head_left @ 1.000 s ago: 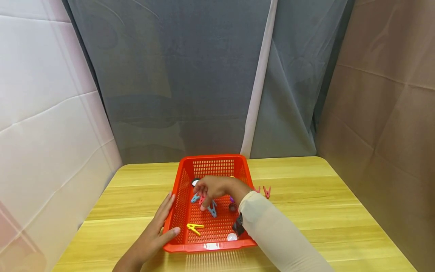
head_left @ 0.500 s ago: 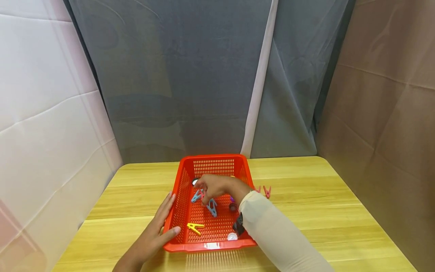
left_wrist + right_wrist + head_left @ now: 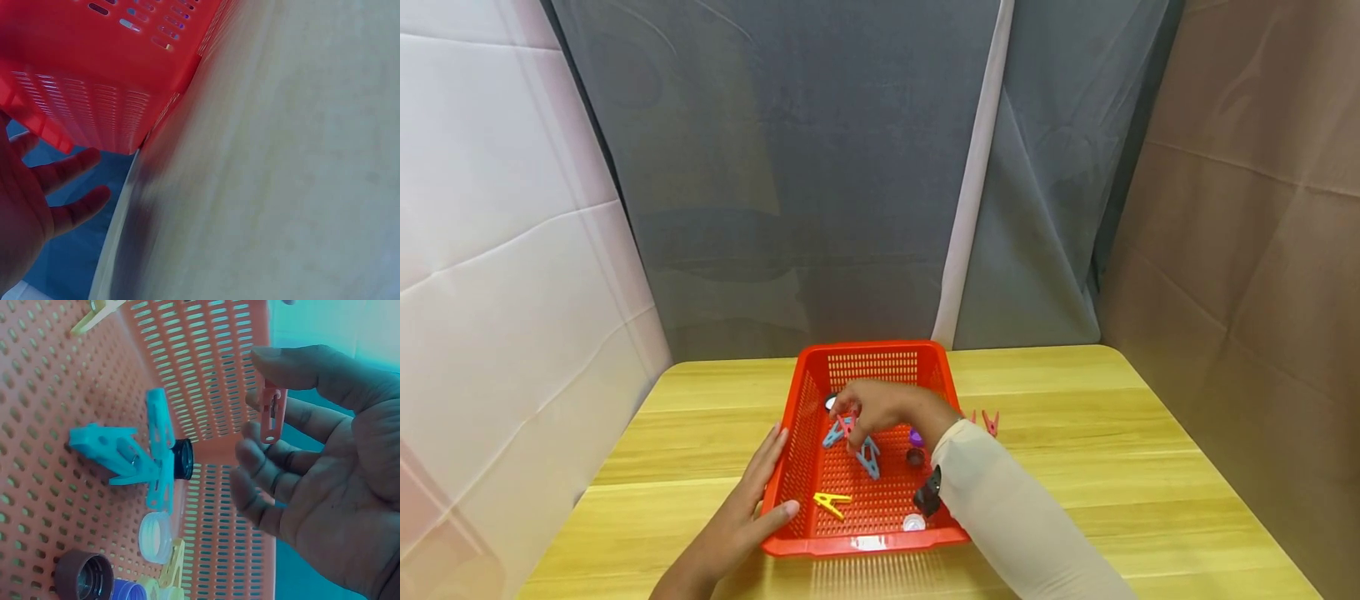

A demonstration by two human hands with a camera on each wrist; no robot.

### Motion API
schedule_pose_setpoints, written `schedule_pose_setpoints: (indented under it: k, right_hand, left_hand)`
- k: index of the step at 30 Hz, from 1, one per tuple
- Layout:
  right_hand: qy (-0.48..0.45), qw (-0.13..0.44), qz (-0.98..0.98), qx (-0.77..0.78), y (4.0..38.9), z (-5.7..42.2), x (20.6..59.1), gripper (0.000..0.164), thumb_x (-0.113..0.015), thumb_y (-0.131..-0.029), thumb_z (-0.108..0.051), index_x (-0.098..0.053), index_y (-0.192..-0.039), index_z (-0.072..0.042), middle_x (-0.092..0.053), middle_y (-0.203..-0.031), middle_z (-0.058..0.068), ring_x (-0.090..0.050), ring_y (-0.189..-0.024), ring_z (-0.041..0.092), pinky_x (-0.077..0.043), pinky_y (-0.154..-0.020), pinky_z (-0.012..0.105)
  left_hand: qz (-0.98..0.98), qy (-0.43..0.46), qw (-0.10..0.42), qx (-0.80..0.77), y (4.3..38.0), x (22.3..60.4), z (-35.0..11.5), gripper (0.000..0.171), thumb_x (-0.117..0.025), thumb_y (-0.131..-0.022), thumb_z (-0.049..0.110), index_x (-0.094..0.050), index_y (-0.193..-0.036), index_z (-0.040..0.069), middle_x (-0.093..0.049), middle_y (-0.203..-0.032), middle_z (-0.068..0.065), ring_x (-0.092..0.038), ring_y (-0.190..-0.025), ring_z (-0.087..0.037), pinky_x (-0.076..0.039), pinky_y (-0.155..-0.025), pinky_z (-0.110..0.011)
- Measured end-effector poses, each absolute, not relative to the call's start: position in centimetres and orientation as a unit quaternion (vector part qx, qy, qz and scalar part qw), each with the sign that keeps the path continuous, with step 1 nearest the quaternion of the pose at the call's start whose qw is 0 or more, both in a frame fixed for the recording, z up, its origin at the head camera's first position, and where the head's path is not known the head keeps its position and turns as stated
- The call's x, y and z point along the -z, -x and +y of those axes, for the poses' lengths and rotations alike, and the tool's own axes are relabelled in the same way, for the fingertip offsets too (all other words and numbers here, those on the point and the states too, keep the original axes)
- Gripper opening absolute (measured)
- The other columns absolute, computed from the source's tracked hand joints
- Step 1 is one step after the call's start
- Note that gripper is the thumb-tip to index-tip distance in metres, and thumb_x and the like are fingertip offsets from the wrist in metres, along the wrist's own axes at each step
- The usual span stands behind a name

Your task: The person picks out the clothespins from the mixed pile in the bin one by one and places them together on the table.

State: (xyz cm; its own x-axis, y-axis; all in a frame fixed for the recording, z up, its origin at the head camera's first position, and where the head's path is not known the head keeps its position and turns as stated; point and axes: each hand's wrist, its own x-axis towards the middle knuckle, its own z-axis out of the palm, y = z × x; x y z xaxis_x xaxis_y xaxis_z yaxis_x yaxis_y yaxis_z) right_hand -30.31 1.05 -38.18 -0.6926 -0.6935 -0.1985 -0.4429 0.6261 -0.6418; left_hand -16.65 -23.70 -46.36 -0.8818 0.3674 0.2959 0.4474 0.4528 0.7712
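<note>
In the head view my right hand (image 3: 880, 404) is over the red plastic basket (image 3: 868, 546), pinching a pink clothespin (image 3: 847, 423). The right wrist view shows this clothespin (image 3: 273, 415) between thumb and index finger, with the other fingers loosely bent. Below that hand lie two blue clothespins (image 3: 868, 460) on the basket floor, one across the other in the right wrist view. My left hand (image 3: 737, 521) rests against the basket's left side near the front corner, its fingers extended and the thumb at the rim. A yellow clothespin (image 3: 831, 502) lies near that thumb.
Inside the basket are a brown cap (image 3: 915, 457), a purple cap (image 3: 916, 437), a white cap (image 3: 913, 522) and a black object (image 3: 927, 497). Pink clothespins (image 3: 990, 423) lie on the wooden table (image 3: 1075, 442) to the right. Grey cloth (image 3: 850, 208) hangs behind.
My right hand has taken hold of the pink clothespin and lifted it slightly from beside the blue ones. My left hand stays at the basket's side.
</note>
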Motion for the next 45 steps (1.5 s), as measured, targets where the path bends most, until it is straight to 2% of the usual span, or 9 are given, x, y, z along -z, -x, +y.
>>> schedule_pose_setpoints:
  k: [5, 13, 17, 21, 27, 31, 36, 45]
  right_hand:
    - [0.334, 0.219, 0.874, 0.277, 30.2, 1.4, 37.7, 0.057, -0.088, -0.071, -0.021, -0.069, -0.125, -0.026, -0.063, -0.130, -0.004, -0.057, -0.119, 0.020, -0.053, -0.096, 0.035]
    - [0.356, 0.211, 0.868, 0.275, 29.6, 2.2, 36.6, 0.059, -0.087, -0.074, -0.023, -0.066, -0.129, -0.030, -0.053, -0.147, -0.003, -0.047, -0.136, 0.031, -0.046, -0.106, 0.046]
    - [0.361, 0.198, 0.866, 0.284, 29.4, 2.8, 36.0, 0.059, -0.086, -0.076, -0.024, -0.065, -0.131, -0.029, -0.054, -0.144, -0.003, -0.049, -0.133, 0.029, -0.046, -0.106, 0.046]
    - [0.362, 0.193, 0.862, 0.296, 29.2, 3.5, 35.4, 0.059, -0.084, -0.078, -0.025, -0.063, -0.133, -0.025, -0.057, -0.140, 0.001, -0.050, -0.130, 0.028, -0.046, -0.105, 0.047]
    - [0.348, 0.184, 0.862, 0.319, 28.9, 4.7, 34.5, 0.056, -0.085, -0.076, -0.022, -0.062, -0.127, -0.028, -0.056, -0.135, 0.001, -0.048, -0.126, 0.024, -0.046, -0.103, 0.046]
    - [0.340, 0.160, 0.864, 0.334, 28.6, 5.6, 33.9, 0.054, -0.087, -0.074, -0.027, -0.064, -0.123, -0.032, -0.057, -0.127, -0.003, -0.049, -0.120, 0.022, -0.048, -0.097, 0.042]
    - [0.344, 0.128, 0.856, 0.365, 28.3, 7.2, 33.6, 0.054, -0.086, -0.075, -0.031, -0.066, -0.124, -0.031, -0.058, -0.127, -0.004, -0.050, -0.123, 0.025, -0.050, -0.099, 0.047]
    - [0.339, 0.064, 0.831, 0.435, 28.1, 10.7, 34.2, 0.054, -0.083, -0.077, -0.031, -0.066, -0.128, -0.028, -0.056, -0.121, 0.005, -0.049, -0.118, 0.023, -0.053, -0.095, 0.041]
  left_hand:
    - [-0.851, 0.238, 0.041, 0.466, 16.6, 46.2, -23.7, 0.086, -0.064, -0.094, 0.018, -0.011, -0.161, 0.023, 0.002, -0.168, 0.003, -0.009, -0.149, -0.045, -0.049, -0.095, -0.052]
    - [-0.855, 0.231, 0.038, 0.463, 16.6, 46.2, -23.6, 0.085, -0.064, -0.094, 0.019, -0.011, -0.161, 0.023, 0.002, -0.168, 0.001, -0.009, -0.149, -0.045, -0.048, -0.096, -0.055]
    - [-0.855, 0.229, 0.037, 0.464, 16.5, 46.2, -23.5, 0.085, -0.064, -0.094, 0.020, -0.010, -0.161, 0.023, 0.002, -0.168, 0.001, -0.008, -0.150, -0.045, -0.046, -0.097, -0.055]
    - [-0.851, 0.228, 0.032, 0.472, 16.6, 46.2, -23.6, 0.085, -0.064, -0.095, 0.019, -0.010, -0.161, 0.024, 0.002, -0.168, 0.002, -0.008, -0.150, -0.044, -0.049, -0.096, -0.049]
    - [-0.845, 0.232, 0.028, 0.481, 16.5, 46.2, -23.6, 0.085, -0.064, -0.095, 0.018, -0.010, -0.161, 0.024, 0.003, -0.168, 0.000, -0.007, -0.149, -0.045, -0.052, -0.093, -0.045]
    - [-0.846, 0.232, 0.029, 0.478, 16.5, 46.2, -23.6, 0.086, -0.064, -0.095, 0.018, -0.010, -0.161, 0.024, 0.003, -0.168, 0.000, -0.007, -0.149, -0.045, -0.051, -0.093, -0.045]
    - [-0.849, 0.230, 0.031, 0.475, 16.4, 46.2, -23.6, 0.086, -0.064, -0.095, 0.019, -0.010, -0.161, 0.025, 0.003, -0.168, 0.001, -0.007, -0.149, -0.045, -0.051, -0.093, -0.050]
    - [-0.845, 0.239, 0.031, 0.478, 16.5, 46.3, -23.8, 0.086, -0.063, -0.094, 0.016, -0.010, -0.161, 0.024, 0.004, -0.168, 0.004, -0.007, -0.149, -0.046, -0.052, -0.091, -0.047]
